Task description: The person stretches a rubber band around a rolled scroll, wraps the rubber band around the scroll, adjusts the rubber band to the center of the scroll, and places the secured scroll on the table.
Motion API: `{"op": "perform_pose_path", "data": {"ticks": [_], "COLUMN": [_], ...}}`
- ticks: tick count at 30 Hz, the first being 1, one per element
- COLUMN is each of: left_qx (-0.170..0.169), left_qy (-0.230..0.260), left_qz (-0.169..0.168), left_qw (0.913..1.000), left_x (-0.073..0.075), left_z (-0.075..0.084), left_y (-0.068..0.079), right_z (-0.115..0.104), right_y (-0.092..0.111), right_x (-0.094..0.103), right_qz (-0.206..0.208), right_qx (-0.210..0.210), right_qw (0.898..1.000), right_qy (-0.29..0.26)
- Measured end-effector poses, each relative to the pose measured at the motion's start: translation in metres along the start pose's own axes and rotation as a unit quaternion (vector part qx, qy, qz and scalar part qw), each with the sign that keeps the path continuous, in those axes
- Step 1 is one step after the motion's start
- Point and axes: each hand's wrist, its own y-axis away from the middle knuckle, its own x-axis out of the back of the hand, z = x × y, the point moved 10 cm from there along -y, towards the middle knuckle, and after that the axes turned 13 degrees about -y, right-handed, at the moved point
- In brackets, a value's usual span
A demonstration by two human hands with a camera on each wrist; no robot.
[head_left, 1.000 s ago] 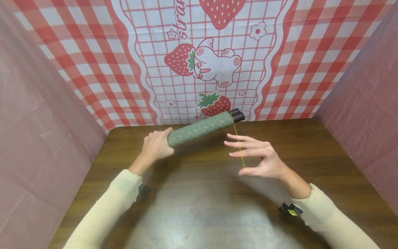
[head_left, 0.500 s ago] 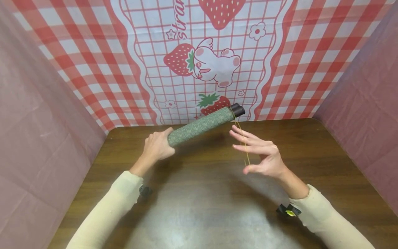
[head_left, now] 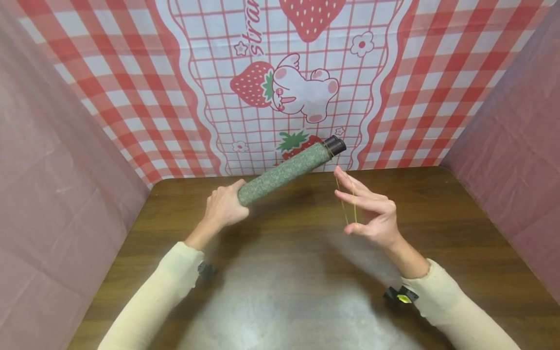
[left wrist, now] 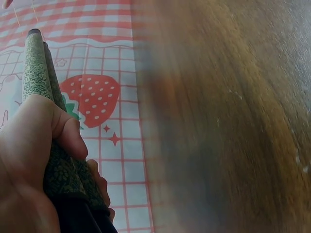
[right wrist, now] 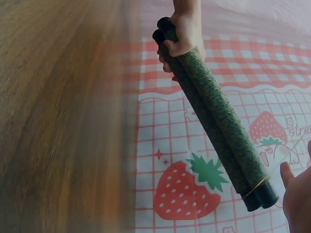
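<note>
In the head view my left hand point(head_left: 226, 204) grips the near end of a green patterned double roll point(head_left: 286, 172), two tubes side by side with black ends. The roll is held tilted above the table, far end raised. A thin yellow rubber band point(right wrist: 262, 182) circles the far end by the black tips in the right wrist view. Strands of rubber band point(head_left: 355, 204) stretch between the thumb and spread fingers of my right hand point(head_left: 376, 214), which stays apart from the roll. The left wrist view shows my left thumb point(left wrist: 73, 138) wrapped over the roll.
A brown wooden table point(head_left: 271, 277) lies beneath both hands. Behind it hangs a red-and-white checked cloth point(head_left: 144, 87) with strawberry prints. Pink cloth walls point(head_left: 57, 194) stand at both sides.
The far end of the roll has risen. My right hand has shifted slightly right and up, and the band's strands now show spread between its thumb and fingers. The left hand has barely moved.
</note>
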Motion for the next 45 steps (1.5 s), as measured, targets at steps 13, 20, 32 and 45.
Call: {"op": "perform_pose_path", "data": {"ticks": [13, 20, 32, 45], "left_qx": [0.012, 0.014, 0.011, 0.003], "left_qy": [0.033, 0.050, 0.074, 0.107], "left_qz": [-0.023, -0.024, -0.019, -0.032], "left_qw": [0.9991, 0.9984, 0.9970, 0.9938], "left_x": [-0.004, -0.005, -0.006, -0.008], "left_z": [0.005, 0.006, 0.007, 0.010], "left_y": [-0.001, 0.001, 0.001, 0.002], "right_z": [0.004, 0.002, 0.004, 0.007], "right_y": [0.000, -0.002, -0.006, -0.009], "right_x": [0.010, 0.015, 0.017, 0.021], "right_qz": [0.077, 0.111, 0.140, 0.174], "right_qx": [0.004, 0.008, 0.018, 0.014], "right_qw": [0.996, 0.993, 0.985, 0.977], "right_qy": [-0.047, -0.030, -0.104, -0.125]}}
